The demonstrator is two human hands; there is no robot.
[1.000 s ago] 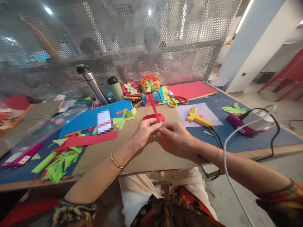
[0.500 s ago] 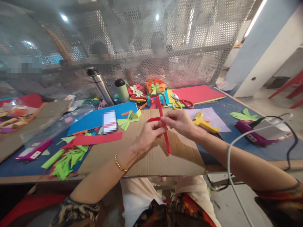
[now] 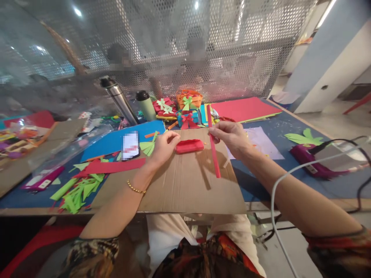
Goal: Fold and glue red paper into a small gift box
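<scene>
My right hand (image 3: pixel 230 137) pinches a long red paper strip (image 3: pixel 215 154) near its upper part; the strip stands almost upright over the cardboard sheet (image 3: pixel 174 189) and casts a shadow on it. A small red paper tray (image 3: pixel 189 146) with raised sides lies on the cardboard between my hands. Close by its left end is my left hand (image 3: pixel 165 146), fingers curled with the tips together; nothing shows in them, and whether they touch the tray is unclear. Behind my right hand, scissors (image 3: pixel 214 114) are partly covered.
Green paper scraps (image 3: pixel 84 191), a red paper piece (image 3: pixel 113 166) and a phone (image 3: pixel 130 146) lie left. A steel flask (image 3: pixel 120 100), green bottle (image 3: pixel 146 106) and small paper baskets (image 3: pixel 188 101) stand behind. At right are a purple box (image 3: pixel 307 160) and a white cable (image 3: pixel 274 216).
The strip and the red tray, held together before, are now apart. My right hand has moved right with the strip; my left hand has drawn left, and the tray rests on the cardboard.
</scene>
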